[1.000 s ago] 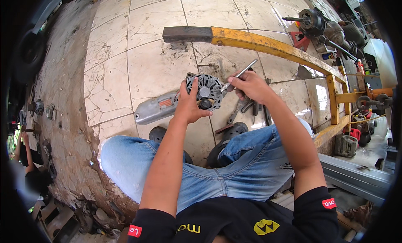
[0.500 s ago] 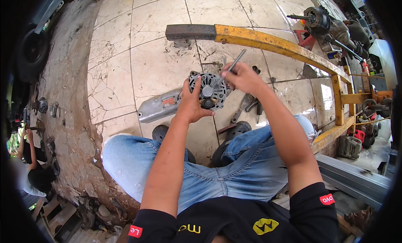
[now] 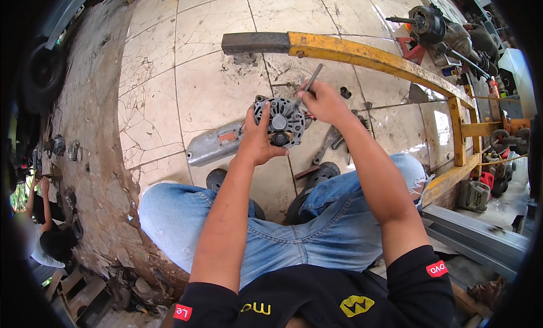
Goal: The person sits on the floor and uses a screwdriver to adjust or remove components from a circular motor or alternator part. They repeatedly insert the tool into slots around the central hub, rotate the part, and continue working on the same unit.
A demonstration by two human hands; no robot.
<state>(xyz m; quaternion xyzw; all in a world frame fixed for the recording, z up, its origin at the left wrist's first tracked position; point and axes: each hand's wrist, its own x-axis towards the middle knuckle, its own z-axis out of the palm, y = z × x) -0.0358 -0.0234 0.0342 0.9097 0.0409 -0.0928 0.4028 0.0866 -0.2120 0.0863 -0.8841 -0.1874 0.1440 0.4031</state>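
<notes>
My left hand (image 3: 258, 140) is wrapped round the left rim of a round grey alternator (image 3: 279, 123), its slotted face turned up. In my right hand (image 3: 326, 103) is a slim grey rod-like tool (image 3: 314, 77), held at a slant. The tool's lower end reaches the alternator's upper right rim, but its tip is too blurred to make out. Beneath and left of the alternator lies a long grey metal cover (image 3: 205, 147) with an orange label, partly hidden by my left hand.
Hand tools (image 3: 323, 146) lie on the tiled floor (image 3: 150, 102) by my right shoe. A yellow steel frame (image 3: 362, 54) arches across the far side and down the right. Machine parts (image 3: 447, 37) stand far right. Another person (image 3: 51, 237) is at the left edge.
My right hand and the tool have shifted slightly left, and the tool now stands steeper. The alternator has moved a touch left, with my left hand still on it.
</notes>
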